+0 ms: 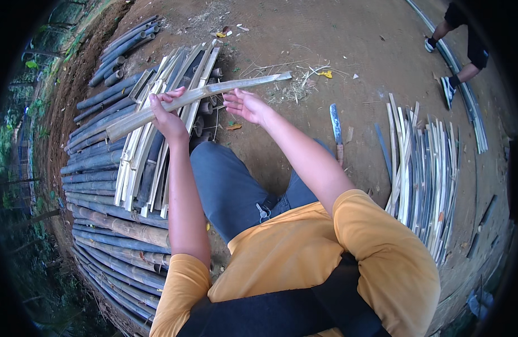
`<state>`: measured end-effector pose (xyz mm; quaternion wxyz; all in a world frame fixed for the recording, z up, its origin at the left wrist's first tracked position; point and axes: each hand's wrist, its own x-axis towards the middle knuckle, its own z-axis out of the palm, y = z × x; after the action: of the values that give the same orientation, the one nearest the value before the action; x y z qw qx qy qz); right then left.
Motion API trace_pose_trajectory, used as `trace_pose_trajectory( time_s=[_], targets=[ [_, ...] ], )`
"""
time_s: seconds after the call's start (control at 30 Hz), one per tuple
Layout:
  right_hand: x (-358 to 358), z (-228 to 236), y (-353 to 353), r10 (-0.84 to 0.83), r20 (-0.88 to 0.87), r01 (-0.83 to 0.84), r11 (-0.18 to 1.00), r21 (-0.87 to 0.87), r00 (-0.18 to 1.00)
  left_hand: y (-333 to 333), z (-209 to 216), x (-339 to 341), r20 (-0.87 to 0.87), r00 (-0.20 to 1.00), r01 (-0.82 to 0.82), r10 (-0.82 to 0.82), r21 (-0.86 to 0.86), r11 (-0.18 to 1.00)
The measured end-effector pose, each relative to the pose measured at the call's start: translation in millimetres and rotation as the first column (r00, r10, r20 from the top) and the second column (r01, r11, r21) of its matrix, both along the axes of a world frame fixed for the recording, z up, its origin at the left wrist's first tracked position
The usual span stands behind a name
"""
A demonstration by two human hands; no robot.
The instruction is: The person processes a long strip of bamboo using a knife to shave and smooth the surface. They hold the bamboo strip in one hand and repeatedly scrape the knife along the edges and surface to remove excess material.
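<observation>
A long split bamboo slat [205, 91] lies slantwise in front of me, its wider end at the left and its thin tip pointing right. My left hand [168, 115] is closed around it, thumb on the near side. My right hand [245, 105] has its palm turned up and its fingers apart, just under the slat; I cannot tell if the fingertips touch it. Beneath the slat, several split bamboo strips [136, 151] rest on a pile of bamboo poles [121, 224].
A long-bladed knife [336, 124] lies on the dirt right of my knees. Further right is a bundle of thin bamboo strips [433, 168]. At the upper right a person's legs [469, 70] stand beside long poles [473, 112]. Shavings [295, 90] and yellow leaves litter the ground.
</observation>
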<state>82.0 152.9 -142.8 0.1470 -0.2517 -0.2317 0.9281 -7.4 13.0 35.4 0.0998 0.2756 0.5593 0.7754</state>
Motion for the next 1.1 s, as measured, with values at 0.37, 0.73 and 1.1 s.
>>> trace_pose_trajectory(
  time_s=[0.37, 0.73, 1.1],
  targets=[
    [347, -180, 23, -0.507, 0.85, -0.562, 0.749, 0.351, -0.145, -12, -20, -17, -0.013, 0.987, -0.162, 0.162, -0.038, 0.986],
    [352, -215, 20, -0.426, 0.903, -0.612, 0.728, 0.31, -0.049, -4, -15, -11, 0.05, 0.988, -0.145, 0.148, -0.059, 0.988],
    [347, -179, 44, -0.259, 0.964, -0.565, 0.804, 0.185, -0.053, 9, -12, -22, -0.064, 0.989, 0.129, -0.131, -0.035, 0.991]
  ],
)
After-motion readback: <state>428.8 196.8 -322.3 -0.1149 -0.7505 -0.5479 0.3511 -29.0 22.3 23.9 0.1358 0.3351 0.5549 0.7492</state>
